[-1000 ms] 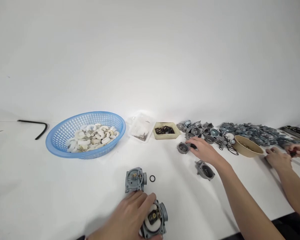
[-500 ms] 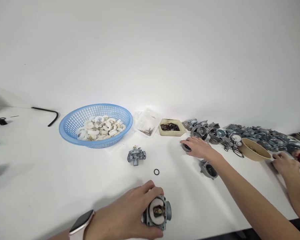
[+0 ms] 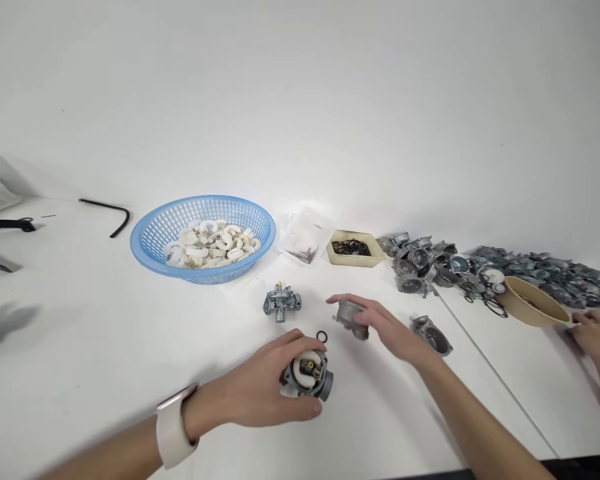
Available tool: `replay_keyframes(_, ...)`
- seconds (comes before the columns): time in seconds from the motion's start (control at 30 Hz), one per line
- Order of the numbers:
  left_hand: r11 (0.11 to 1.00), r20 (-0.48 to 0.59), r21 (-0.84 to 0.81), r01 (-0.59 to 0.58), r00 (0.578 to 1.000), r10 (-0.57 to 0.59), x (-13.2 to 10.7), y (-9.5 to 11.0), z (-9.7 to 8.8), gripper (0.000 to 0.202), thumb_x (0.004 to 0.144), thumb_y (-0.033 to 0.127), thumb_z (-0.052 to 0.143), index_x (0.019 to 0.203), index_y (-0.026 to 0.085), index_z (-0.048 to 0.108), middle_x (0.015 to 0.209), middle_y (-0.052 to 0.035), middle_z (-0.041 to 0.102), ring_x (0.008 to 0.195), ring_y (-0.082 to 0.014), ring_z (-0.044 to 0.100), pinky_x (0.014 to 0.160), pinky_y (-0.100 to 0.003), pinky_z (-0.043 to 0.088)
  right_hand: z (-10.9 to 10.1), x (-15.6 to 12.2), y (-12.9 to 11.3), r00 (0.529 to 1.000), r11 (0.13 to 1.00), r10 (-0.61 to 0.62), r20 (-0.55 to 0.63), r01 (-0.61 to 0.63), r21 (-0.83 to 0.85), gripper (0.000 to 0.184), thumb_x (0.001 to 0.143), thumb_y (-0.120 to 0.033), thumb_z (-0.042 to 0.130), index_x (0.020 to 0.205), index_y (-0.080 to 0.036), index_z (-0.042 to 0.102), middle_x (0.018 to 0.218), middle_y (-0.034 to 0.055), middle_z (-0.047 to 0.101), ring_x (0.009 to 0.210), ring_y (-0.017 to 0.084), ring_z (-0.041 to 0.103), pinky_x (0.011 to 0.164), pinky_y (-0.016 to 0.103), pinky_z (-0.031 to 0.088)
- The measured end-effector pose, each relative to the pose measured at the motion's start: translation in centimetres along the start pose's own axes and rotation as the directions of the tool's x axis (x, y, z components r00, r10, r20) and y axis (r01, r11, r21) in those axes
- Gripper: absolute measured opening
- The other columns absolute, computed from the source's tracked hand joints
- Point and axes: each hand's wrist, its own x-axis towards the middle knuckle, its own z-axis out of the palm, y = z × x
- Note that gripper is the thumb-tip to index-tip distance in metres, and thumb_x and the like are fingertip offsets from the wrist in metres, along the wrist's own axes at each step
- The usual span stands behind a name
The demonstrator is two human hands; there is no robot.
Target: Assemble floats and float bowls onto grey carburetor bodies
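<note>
My left hand, a watch on its wrist, is wrapped round a grey metal carburetor body. A white float and brass parts show in its upturned opening. To the right, my right hand grips a grey float bowl just above the table. A black O-ring lies right behind the held carburetor. Farther back stands a second carburetor body. Beyond my right hand another float bowl rests with its hollow side showing.
A blue basket holds white floats. Beside it lie a plastic bag of small pins and a tray of black rings. Heaped metal bowls and a tan bowl stand right. A co-worker's hand is at the far right.
My right hand has taken a float bowl from the front of the heap and moved it left and nearer. My left hand has shifted the carburetor slightly away from me.
</note>
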Motion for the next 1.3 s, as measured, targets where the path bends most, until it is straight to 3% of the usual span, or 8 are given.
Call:
replay_keyframes(0.1, 0.995, -0.097, 0.097, -0.023, 0.995, 0.033, 0.4, -0.1, 1.5, 0.051, 0.084, 0.034, 0.075, 0.130, 0.026, 0.056, 0.114, -0.0050, 0.065, 0.106, -0.0263, 0.064, 0.095, -0.042, 0.053, 3.9, -1.0, -0.6, 1.000, 0.946, 0.018, -0.018, -0.011, 0.324, 0.030, 0.096, -0.043, 0.049, 0.109, -0.021, 0.064, 0.084, 0.0009, 0.056, 0.068, 0.014, 0.047, 0.060, 0.026, 0.039)
replay_keyframes(0.23, 0.981, -0.175, 0.187, -0.058, 0.980, 0.091, 0.7, -0.4, 2.7, 0.051, 0.083, 0.032, 0.075, 0.127, 0.023, 0.051, 0.115, -0.0063, 0.068, 0.106, -0.0278, 0.063, 0.096, -0.044, 0.050, 6.1, -1.4, -0.6, 0.991, 0.900, 0.103, -0.089, -0.055, 0.433, 0.034, 0.098, -0.051, 0.053, 0.094, -0.019, 0.064, 0.077, -0.0008, 0.050, 0.062, 0.012, 0.042, 0.052, 0.024, 0.035)
replay_keyframes(0.43, 0.949, -0.139, 0.289, -0.128, 0.975, 0.174, 0.8, -1.0, 2.8, 0.039, 0.093, 0.043, 0.066, 0.122, 0.021, 0.051, 0.104, -0.0061, 0.069, 0.094, -0.0264, 0.064, 0.083, -0.040, 0.053, 5.8, -1.0, -1.4, 0.988, 0.925, 0.100, -0.121, -0.048, 0.376, 0.035, 0.098, -0.051, 0.056, 0.096, -0.018, 0.069, 0.074, -0.0002, 0.054, 0.062, 0.011, 0.044, 0.050, 0.023, 0.035)
replay_keyframes(0.73, 0.918, -0.179, 0.359, -0.170, 0.952, 0.247, 0.9, -1.1, 3.0, 0.030, 0.095, 0.036, 0.057, 0.118, 0.017, 0.054, 0.087, -0.0053, 0.064, 0.080, -0.0236, 0.062, 0.072, -0.035, 0.052, 5.5, -0.5, -1.7, 0.978, 0.938, 0.054, -0.203, 0.020, 0.347, 0.030, 0.099, -0.045, 0.056, 0.093, -0.019, 0.070, 0.078, 0.0010, 0.060, 0.064, 0.013, 0.047, 0.054, 0.025, 0.039)
replay_keyframes(0.93, 0.926, -0.185, 0.337, -0.169, 0.953, 0.241, 0.9, -1.2, 3.1, 0.031, 0.093, 0.035, 0.058, 0.120, 0.019, 0.054, 0.088, -0.0050, 0.065, 0.081, -0.0235, 0.062, 0.073, -0.034, 0.052, 5.3, -0.8, -2.0, 0.974, 0.968, -0.019, -0.225, 0.074, 0.238, 0.029, 0.099, -0.041, 0.054, 0.090, -0.019, 0.069, 0.077, 0.0009, 0.060, 0.064, 0.013, 0.047, 0.057, 0.026, 0.040)
replay_keyframes(1.3, 0.924, -0.153, 0.342, -0.170, 0.960, 0.233, 0.9, -1.1, 3.0, 0.032, 0.093, 0.034, 0.061, 0.120, 0.019, 0.053, 0.087, -0.0037, 0.063, 0.080, -0.0234, 0.060, 0.072, -0.034, 0.052, 5.8, -1.0, -1.2, 0.981, 0.962, 0.002, -0.194, 0.051, 0.268, 0.031, 0.100, -0.043, 0.052, 0.088, -0.018, 0.066, 0.072, -0.0003, 0.054, 0.061, 0.012, 0.044, 0.052, 0.025, 0.036)
